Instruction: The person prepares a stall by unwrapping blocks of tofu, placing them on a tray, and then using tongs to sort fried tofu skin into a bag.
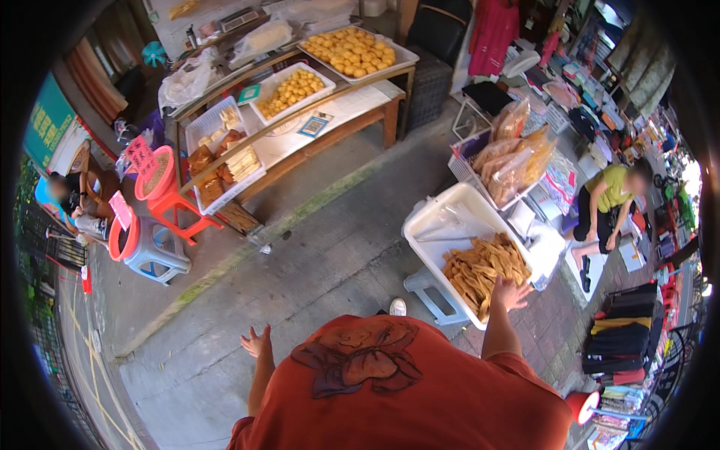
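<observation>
My left hand [257, 341] is held out over the pavement at the left of my red shirt, its fingers apart and nothing in them. On the right, my right hand [511, 293] is spread at the near right edge of a white plastic tub [419, 228], close to a heap of brown dried food strips [478, 264]; whether it touches them I cannot tell. Clear plastic [458, 216] lies in the far part of the tub, which rests on a blue-grey plastic stool [436, 298].
A wooden table [332, 132] ahead bears trays of yellow balls [360, 53] and a basket of tofu-like pieces [225, 197]. Stools with pink tubs [163, 174] stand left. Bagged goods [512, 163] sit beyond the white tub; a seated person [607, 197] is at the right, another [79, 197] far left.
</observation>
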Tool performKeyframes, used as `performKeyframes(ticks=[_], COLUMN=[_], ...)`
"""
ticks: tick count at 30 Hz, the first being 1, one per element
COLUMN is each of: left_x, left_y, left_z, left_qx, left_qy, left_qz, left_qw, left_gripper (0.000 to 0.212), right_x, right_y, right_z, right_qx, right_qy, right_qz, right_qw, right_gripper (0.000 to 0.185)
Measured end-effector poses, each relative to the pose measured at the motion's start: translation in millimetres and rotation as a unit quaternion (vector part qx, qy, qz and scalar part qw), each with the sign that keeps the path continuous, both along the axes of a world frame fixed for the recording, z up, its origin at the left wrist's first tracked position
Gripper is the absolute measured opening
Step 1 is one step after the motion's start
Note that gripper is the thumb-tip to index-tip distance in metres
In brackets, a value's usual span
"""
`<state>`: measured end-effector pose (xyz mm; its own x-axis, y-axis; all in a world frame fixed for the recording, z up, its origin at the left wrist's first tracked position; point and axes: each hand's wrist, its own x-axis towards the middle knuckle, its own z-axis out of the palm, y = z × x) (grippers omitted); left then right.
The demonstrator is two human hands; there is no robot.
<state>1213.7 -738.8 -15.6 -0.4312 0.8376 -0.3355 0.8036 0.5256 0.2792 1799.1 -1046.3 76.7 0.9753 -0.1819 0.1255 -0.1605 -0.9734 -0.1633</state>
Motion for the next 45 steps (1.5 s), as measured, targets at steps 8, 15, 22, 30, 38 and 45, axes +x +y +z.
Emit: performKeyframes(ticks=[8,15,22,30,38,45], left_x=[-23.0,-51.7,-47.6,-47.2,-78.5,-131.2], left_y=[-16.2,-11.7,-26.9,-49.6,-84.6,-100.0], left_z=[-12.3,-63.4,-84.4,-67.7,-39.6,-38.2], left_qx=[-0.057,-0.118,-0.009,-0.07,-0.024,0.071], left_qy=[-0.047,-0.029,-0.24,-0.297,-0.248,-0.234], left_qz=[0.066,-0.051,-0.186,-0.2,0.039,0.022], left_qw=[0.995,0.991,0.953,0.931,0.968,0.969], left_gripper=[0.07,0.052,0.032,0.015,0.026,0.015], right_x=[-35.8,-21.8,-34.0,-35.2,-82.0,-103.6], right_y=[9.0,22.3,20.2,13.6,33.1,39.3], right_z=[-38.1,-45.9,-40.3,-47.9,-13.2,-51.5], right_qx=[0.014,0.031,0.03,-0.009,0.009,0.029], right_qy=[0.121,0.181,0.256,0.237,0.067,0.073], right_qz=[0.0,0.071,0.036,0.079,0.057,0.047], right_qw=[0.993,0.981,0.966,0.968,0.996,0.996], right_gripper=[0.031,0.036,0.062,0.063,0.062,0.062])
